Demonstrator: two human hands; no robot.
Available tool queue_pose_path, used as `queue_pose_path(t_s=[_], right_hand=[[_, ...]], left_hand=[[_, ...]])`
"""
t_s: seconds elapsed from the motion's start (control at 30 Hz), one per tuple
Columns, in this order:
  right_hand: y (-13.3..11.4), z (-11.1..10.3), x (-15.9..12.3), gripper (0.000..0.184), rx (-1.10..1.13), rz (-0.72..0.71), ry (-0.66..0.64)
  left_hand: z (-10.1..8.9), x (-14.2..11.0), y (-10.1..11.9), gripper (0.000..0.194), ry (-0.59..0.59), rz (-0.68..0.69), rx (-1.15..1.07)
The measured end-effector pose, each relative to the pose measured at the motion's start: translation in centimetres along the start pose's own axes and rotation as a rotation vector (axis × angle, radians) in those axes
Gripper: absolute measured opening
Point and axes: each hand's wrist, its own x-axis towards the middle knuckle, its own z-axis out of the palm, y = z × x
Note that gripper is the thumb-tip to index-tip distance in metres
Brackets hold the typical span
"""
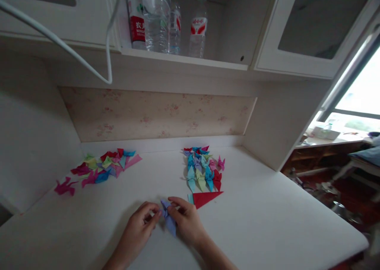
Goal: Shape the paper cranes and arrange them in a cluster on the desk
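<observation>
A lavender paper crane (170, 223) is held just above the white desk, between my two hands. The fingertips of my left hand (141, 222) pinch its left side. My right hand (185, 218) grips it from the right, thumb and fingers closed on the folded paper. Just beyond my right hand lies a red folded paper triangle (206, 199), with a light blue piece showing at its left end. Behind that, several folded paper cranes (201, 179) in blue, green, pink and red stand in close rows.
A loose pile of colourful folded paper pieces (108, 163) lies at the desk's back left, with a magenta crane (65, 186) at its edge. Water bottles (198, 27) and a can (137, 23) stand on the shelf above. A white cable (68, 52) hangs at upper left.
</observation>
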Motion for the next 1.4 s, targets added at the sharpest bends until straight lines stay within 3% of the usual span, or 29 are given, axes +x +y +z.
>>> queue_pose_path(t_s=[0.17, 0.27, 0.43, 0.63, 0.83, 1.1, 1.23, 1.4], right_hand=[[-0.5, -1.0, 1.8, 0.035, 0.313, 0.084, 0.045], [-1.2, -1.8, 2.4, 0.033, 0.388, 0.081, 0.104], [-2.4, -3.1, 2.6, 0.034, 0.505, 0.080, 0.243], [-2.5, -4.8, 3.1, 0.039, 0.653, 0.051, 0.392], [-2.4, -5.8, 3.5, 0.035, 0.686, 0.088, 0.510], [-2.5, -5.9, 3.4, 0.040, 0.754, 0.136, 0.484], [-2.4, -5.3, 3.3, 0.042, 0.923, 0.226, 0.459], [-1.7, -2.3, 2.5, 0.033, 0.875, 0.291, 0.279]], left_hand=[[-0.5, 2.8, 1.9, 0.024, -0.046, 0.098, 0.166], [-0.4, 5.2, 3.7, 0.021, -0.096, 0.180, 0.246], [0.2, 8.5, 7.8, 0.025, -0.208, 0.239, 0.324], [1.2, 11.8, 12.5, 0.023, -0.366, 0.340, 0.587], [2.9, 13.0, 13.8, 0.022, -0.452, 0.533, 0.783], [4.4, 14.0, 14.0, 0.020, -0.392, 0.516, 0.765], [4.6, 14.7, 14.8, 0.023, -0.276, 0.499, 0.668], [8.0, 15.5, 15.4, 0.025, -0.177, 0.540, 0.561]])
